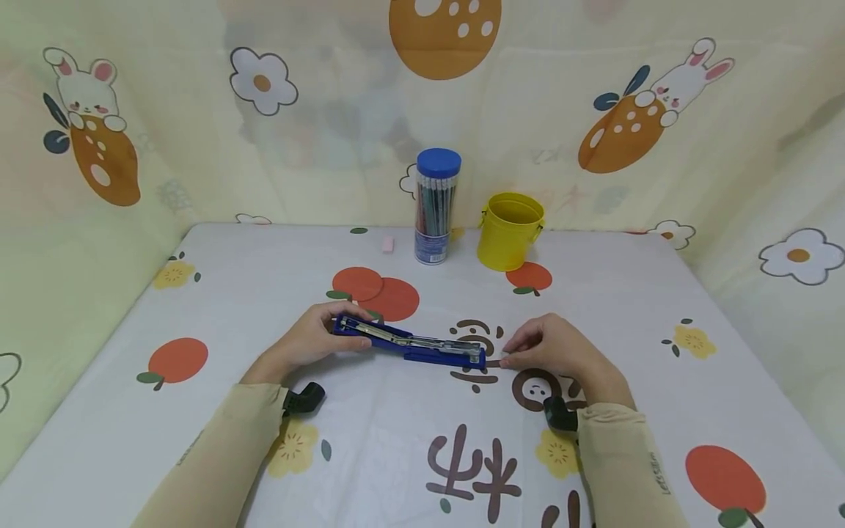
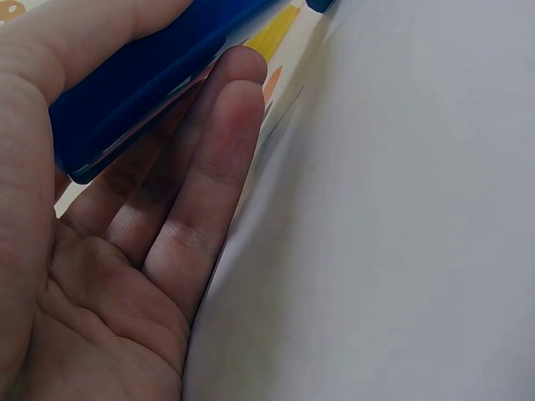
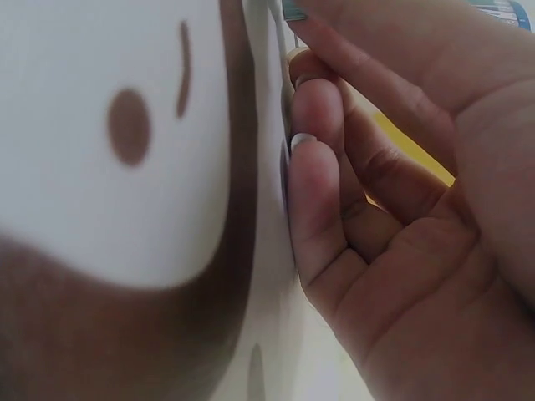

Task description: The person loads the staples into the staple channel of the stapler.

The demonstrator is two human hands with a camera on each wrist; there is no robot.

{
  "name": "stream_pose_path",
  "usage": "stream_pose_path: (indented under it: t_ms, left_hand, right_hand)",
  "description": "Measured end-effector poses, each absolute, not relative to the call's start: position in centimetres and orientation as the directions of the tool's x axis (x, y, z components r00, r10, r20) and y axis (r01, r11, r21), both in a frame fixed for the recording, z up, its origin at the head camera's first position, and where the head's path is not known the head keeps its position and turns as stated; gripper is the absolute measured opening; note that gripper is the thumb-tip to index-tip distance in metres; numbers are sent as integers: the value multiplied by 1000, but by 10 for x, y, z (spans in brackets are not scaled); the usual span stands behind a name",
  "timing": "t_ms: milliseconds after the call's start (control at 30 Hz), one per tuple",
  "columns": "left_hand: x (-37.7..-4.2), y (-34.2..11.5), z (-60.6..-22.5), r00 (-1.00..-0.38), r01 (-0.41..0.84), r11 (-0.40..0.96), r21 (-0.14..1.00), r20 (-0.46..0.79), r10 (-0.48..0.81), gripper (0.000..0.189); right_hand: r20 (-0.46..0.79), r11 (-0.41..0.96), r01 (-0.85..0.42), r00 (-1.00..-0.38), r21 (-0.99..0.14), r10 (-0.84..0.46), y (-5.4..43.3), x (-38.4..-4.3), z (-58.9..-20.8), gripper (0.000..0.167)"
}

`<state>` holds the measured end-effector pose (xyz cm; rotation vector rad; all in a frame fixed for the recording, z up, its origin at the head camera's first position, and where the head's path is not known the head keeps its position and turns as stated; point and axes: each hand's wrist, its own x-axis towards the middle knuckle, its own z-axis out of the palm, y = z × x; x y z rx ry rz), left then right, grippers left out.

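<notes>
A blue stapler (image 1: 409,343) lies at a slant across the middle of the table in the head view, its silver metal inner parts exposed lengthwise. My left hand (image 1: 323,337) grips its left end between thumb and fingers; in the left wrist view the blue body (image 2: 159,83) runs between the thumb and the fingers. Just off the stapler's right end is my right hand (image 1: 561,356), thumb and fingertips close together near the tabletop. In the right wrist view the bent fingers (image 3: 316,192) rest along the printed cloth; I cannot tell whether the fingertips hold something small.
Behind the hands stands a clear tube of pencils (image 1: 433,209) with a blue lid. A yellow bucket (image 1: 505,238) is to its right, and a small pink eraser (image 1: 388,244) lies to its left. A printed cloth (image 1: 370,469) covers the table, with a patterned curtain (image 1: 330,147) behind.
</notes>
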<state>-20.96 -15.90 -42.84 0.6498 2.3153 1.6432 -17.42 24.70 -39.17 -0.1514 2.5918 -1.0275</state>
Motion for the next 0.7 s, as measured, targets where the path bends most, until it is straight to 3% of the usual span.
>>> stream_pose_path:
  t_ms: [233,700]
  left_hand:
    - [-211,-158,-429,-871,234,258,938,84,484,38]
    - [-208,-156,-426,-879,210,265,941,63,472,37]
  right_hand:
    - [-230,747,-15,-947,-664,-224,245,-175,-389,21]
    - [-41,615,-159,-954,-772,-298,222,-173,-381,23]
